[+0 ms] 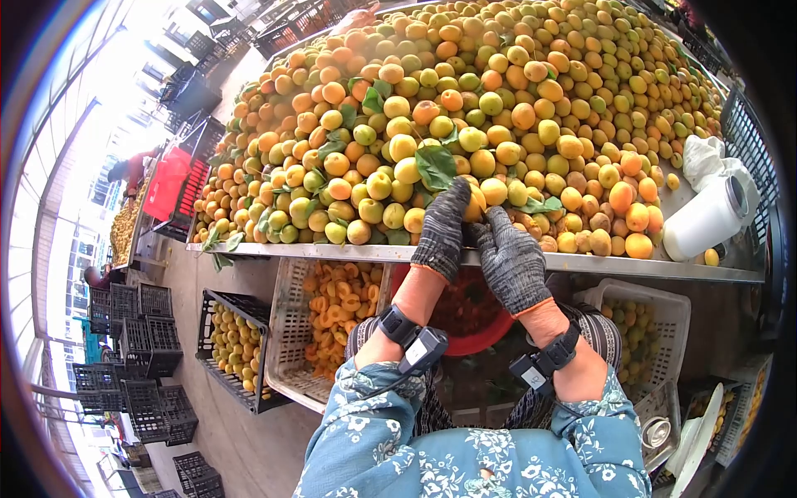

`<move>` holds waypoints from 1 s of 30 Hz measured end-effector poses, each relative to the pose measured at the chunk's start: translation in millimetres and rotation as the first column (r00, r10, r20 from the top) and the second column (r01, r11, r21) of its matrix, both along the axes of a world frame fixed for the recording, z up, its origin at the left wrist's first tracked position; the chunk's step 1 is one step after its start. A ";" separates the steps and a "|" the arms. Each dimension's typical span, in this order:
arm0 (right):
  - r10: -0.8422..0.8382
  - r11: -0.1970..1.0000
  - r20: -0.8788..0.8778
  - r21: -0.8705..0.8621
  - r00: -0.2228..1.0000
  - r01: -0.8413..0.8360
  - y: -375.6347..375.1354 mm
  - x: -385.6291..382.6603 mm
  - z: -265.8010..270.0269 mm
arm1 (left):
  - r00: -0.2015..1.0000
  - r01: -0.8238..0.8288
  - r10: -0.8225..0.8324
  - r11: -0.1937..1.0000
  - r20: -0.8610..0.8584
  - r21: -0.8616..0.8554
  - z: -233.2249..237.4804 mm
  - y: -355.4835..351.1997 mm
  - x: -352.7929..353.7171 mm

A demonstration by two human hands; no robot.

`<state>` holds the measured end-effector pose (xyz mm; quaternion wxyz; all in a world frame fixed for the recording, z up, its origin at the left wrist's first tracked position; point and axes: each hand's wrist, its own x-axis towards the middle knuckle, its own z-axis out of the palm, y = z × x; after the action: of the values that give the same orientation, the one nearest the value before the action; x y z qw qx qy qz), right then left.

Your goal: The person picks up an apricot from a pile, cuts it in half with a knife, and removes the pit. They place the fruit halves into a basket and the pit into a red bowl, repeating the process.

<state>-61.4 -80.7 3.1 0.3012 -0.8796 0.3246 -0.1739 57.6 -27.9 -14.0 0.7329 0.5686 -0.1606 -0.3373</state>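
Note:
My left hand (444, 231), in a dark grey knit glove, is closed around an apricot (475, 204) at the front edge of the sorting table. My right hand (512, 259), gloved alike, has its fingers closed at the same apricot's lower right side. The fingertips partly hide the fruit. Just beyond them lies a big heap of yellow and orange apricots (398, 146) with a green leaf (436, 168) on top. Beneath my wrists sits a red basin (477, 332), its contents dark and hard to make out.
Under the table's metal edge (623, 264) stand a white crate (286, 332) with halved apricots, a black crate (267, 386) of whole ones and another white crate (677, 315). A white jug (706, 217) lies tilted at right. Black crates (149, 344) are stacked at left.

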 end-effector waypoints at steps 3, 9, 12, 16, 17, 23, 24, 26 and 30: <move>-0.011 1.000 -0.019 -0.023 1.000 0.011 4.6 0.5 4.0 | 0.929 -0.034 -0.013 0.992 -0.369 -0.120 12.6 2.0 -1.0; 0.026 0.989 0.035 -0.144 0.999 -0.021 3.1 1.5 8.2 | 0.887 0.050 -0.093 0.993 -0.453 -0.105 27.7 5.6 -3.7; 0.035 0.990 0.000 -0.140 0.999 -0.035 5.1 2.2 8.1 | 0.924 0.003 -0.056 0.990 -0.379 -0.141 20.0 4.6 -2.5; 0.013 0.998 0.044 -0.063 0.999 -0.010 11.8 6.2 8.0 | 0.925 -0.013 -0.029 0.994 -0.379 -0.107 18.1 7.0 -0.5; 0.016 1.000 0.164 -0.012 0.986 -0.014 13.4 7.9 3.4 | 0.922 -0.024 -0.025 0.992 -0.386 -0.123 19.8 7.6 -1.6; -0.027 0.942 0.365 0.321 0.931 -0.098 17.5 13.4 7.5 | 0.860 -0.011 -0.095 0.979 -0.501 -0.205 9.2 7.9 3.0; -0.046 0.917 0.444 0.375 0.895 -0.139 18.0 14.9 6.2 | 0.833 -0.011 -0.121 0.972 -0.540 -0.235 7.6 7.3 3.8; -0.067 0.886 0.439 0.439 0.896 -0.149 16.4 16.8 -0.7 | 0.817 -0.001 -0.146 0.967 -0.558 -0.254 10.9 7.4 2.8; -0.246 0.552 0.525 0.767 0.815 -0.327 16.0 18.5 4.6 | 0.751 0.061 -0.259 0.943 -0.608 -0.326 21.3 8.4 -3.6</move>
<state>-42.9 -64.7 7.7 0.7675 -0.5404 0.2378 -0.2498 54.0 -19.6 7.3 0.7852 0.2906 0.0046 -0.5468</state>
